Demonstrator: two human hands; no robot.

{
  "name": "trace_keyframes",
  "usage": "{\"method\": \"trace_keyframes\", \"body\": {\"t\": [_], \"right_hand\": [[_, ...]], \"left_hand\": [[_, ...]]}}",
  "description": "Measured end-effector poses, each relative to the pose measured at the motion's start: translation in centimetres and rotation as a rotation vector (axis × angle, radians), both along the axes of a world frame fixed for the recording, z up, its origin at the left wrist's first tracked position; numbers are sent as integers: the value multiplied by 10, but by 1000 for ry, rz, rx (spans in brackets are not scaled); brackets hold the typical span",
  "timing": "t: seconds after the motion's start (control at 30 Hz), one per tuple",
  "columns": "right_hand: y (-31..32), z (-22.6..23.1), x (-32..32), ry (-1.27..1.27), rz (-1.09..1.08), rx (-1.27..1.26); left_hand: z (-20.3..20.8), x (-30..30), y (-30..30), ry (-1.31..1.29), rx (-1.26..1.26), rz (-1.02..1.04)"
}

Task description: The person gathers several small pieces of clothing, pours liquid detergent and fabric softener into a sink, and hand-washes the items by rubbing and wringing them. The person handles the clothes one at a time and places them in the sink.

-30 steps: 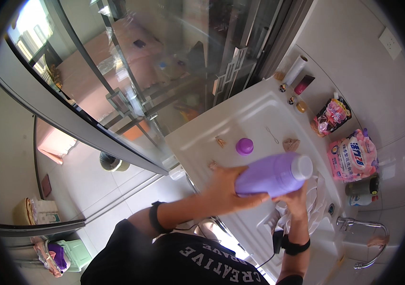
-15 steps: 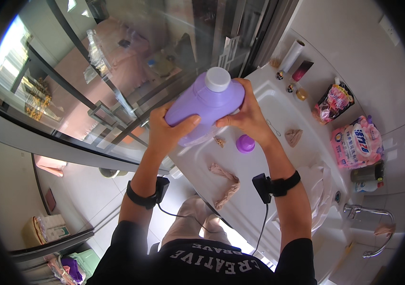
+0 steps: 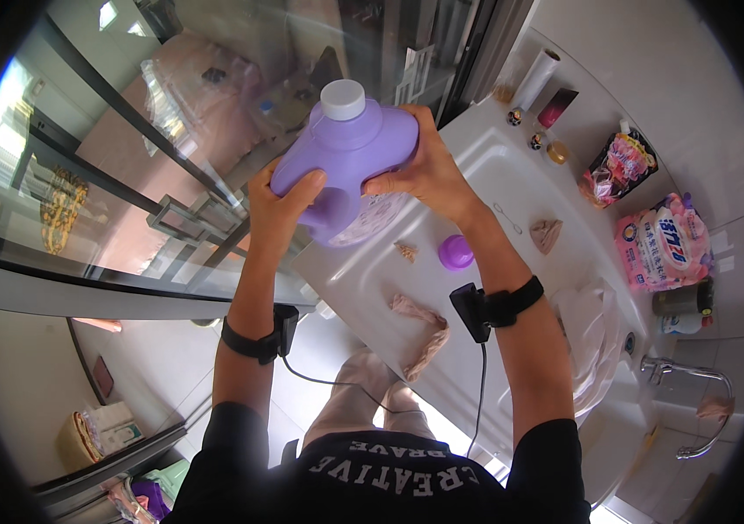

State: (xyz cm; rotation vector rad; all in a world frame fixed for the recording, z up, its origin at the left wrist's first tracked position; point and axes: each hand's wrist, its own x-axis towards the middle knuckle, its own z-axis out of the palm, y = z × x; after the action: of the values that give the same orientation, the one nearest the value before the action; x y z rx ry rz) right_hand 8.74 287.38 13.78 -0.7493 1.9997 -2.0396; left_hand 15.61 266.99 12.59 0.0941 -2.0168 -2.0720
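Between my two hands I hold up a large purple jug (image 3: 354,135) with a white screw cap (image 3: 342,99). My left hand (image 3: 280,199) grips its left side, thumb laid across the front. On the other side my right hand (image 3: 429,175) is wrapped round it, thumb near the handle. The jug is raised over the far left corner of the white sink counter (image 3: 363,297). Below my right forearm a purple cap-like cup (image 3: 456,252) stands on the counter. A twisted beige cloth (image 3: 424,336) lies nearer to me, and a small patterned hair tie (image 3: 406,251) sits under the jug.
A glass sliding door (image 3: 215,113) rises at the left. Along the right wall stand a pink detergent bag (image 3: 664,244), a dark floral pouch (image 3: 618,170) and a white roll (image 3: 536,79). A pale wet cloth (image 3: 589,345) lies near the chrome faucet (image 3: 695,371). Another beige cloth (image 3: 547,234) is on the counter.
Both hands have carried the jug left and slightly farther away. It has turned, so its handle and part of its printed side now show. My grip stays on it.
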Motion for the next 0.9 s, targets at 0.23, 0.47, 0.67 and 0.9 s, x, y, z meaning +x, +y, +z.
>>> {"method": "trace_keyframes", "body": {"t": [0.23, 0.47, 0.67, 0.9], "right_hand": [[3, 3, 8, -1, -63, 84], [20, 0, 1, 21, -128, 19], [93, 0, -10, 39, -256, -14], [171, -10, -2, 21, -433, 102]], "left_hand": [[-7, 3, 7, 78, 23, 70], [2, -11, 32, 119, 90, 25], [5, -48, 96, 122, 136, -177], [-7, -78, 173, 110, 137, -381]]}}
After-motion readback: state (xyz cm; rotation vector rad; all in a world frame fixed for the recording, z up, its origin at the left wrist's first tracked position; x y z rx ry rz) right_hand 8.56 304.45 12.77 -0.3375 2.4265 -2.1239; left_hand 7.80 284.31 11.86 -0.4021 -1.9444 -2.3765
